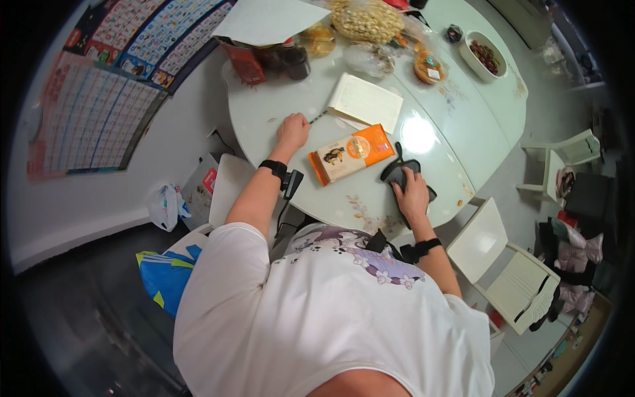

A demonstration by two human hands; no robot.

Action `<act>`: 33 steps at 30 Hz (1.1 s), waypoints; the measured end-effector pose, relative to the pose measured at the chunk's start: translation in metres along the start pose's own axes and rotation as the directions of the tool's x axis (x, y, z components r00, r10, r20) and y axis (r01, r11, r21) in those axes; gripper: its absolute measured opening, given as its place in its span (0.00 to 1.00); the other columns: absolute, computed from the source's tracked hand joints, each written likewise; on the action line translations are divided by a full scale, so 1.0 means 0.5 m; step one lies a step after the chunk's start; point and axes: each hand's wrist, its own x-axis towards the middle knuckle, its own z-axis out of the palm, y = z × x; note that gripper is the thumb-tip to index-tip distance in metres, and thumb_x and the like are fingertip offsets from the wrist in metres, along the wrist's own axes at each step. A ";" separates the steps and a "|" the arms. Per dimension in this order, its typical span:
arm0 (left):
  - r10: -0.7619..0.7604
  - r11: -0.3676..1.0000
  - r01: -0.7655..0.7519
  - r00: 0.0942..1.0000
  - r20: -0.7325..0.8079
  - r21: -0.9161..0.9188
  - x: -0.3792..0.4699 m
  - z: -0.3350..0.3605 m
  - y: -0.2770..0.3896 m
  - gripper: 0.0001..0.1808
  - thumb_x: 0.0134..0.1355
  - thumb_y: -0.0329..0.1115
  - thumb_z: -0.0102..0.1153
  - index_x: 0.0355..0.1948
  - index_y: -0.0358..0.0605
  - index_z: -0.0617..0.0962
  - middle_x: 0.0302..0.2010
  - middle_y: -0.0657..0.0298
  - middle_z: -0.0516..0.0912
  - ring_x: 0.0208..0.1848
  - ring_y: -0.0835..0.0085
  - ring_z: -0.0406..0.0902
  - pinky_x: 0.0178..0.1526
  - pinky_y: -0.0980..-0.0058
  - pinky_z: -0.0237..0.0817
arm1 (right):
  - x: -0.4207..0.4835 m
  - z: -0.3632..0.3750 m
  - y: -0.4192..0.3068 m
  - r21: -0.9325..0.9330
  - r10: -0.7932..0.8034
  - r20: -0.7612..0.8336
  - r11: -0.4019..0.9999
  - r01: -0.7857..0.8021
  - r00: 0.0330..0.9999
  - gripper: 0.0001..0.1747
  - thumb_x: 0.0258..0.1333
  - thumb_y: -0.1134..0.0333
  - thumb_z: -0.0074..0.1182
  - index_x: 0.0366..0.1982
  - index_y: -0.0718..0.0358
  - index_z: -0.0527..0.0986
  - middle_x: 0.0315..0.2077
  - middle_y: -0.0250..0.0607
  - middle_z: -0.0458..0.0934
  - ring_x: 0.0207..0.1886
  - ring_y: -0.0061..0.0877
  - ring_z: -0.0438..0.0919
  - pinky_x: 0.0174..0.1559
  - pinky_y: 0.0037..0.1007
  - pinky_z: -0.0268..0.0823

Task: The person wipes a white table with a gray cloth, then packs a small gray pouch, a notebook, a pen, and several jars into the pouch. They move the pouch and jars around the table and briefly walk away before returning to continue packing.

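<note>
My left hand (293, 130) is on the glass tabletop, its fingers curled around the near end of a thin dark striped stick (318, 117), perhaps a pencil. The stick's far end reaches a cream notebook (367, 103). My right hand (412, 193) grips a dark grey fabric item (395, 172) with a black edge and a loop, maybe a pouch or cloth; the palm covers part of it. Between my hands lies an orange and beige food packet (351, 154), bearing print and slanted on the table.
The oval table (322, 198) also carries a bag of round snacks (367, 21), an orange-filled tub (428, 67), a white bowl of grapes (483, 55) and a dark jar (295, 63). White chairs (478, 240) stand right. A charted wall (188, 114) borders the left.
</note>
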 end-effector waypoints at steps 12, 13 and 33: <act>-0.160 0.949 0.128 0.983 -0.089 -0.287 0.048 -0.117 -0.216 0.13 0.65 0.39 0.56 0.44 0.42 0.77 0.37 0.53 0.85 0.41 0.55 0.82 0.45 0.57 0.72 | -0.055 -0.103 -0.131 0.626 0.179 0.027 0.764 -0.156 0.984 0.24 0.57 0.69 0.61 0.54 0.68 0.71 0.44 0.46 0.79 0.48 0.29 0.78 0.52 0.31 0.70; -0.161 0.963 0.145 0.985 -0.056 -0.228 0.059 -0.120 -0.224 0.13 0.65 0.39 0.56 0.45 0.42 0.76 0.38 0.53 0.85 0.41 0.54 0.82 0.45 0.56 0.72 | -0.042 -0.129 -0.147 0.647 0.129 0.052 0.751 -0.132 0.990 0.24 0.57 0.68 0.61 0.54 0.67 0.72 0.43 0.46 0.80 0.46 0.29 0.79 0.51 0.30 0.70; -0.024 0.857 -0.142 0.949 -0.313 -0.496 0.111 -0.112 -0.213 0.10 0.66 0.38 0.61 0.34 0.43 0.76 0.27 0.65 0.77 0.29 0.72 0.74 0.34 0.71 0.65 | 0.253 0.002 -0.475 -0.028 -0.485 0.071 0.873 0.488 0.872 0.28 0.56 0.57 0.62 0.56 0.59 0.74 0.59 0.47 0.71 0.62 0.40 0.70 0.61 0.41 0.62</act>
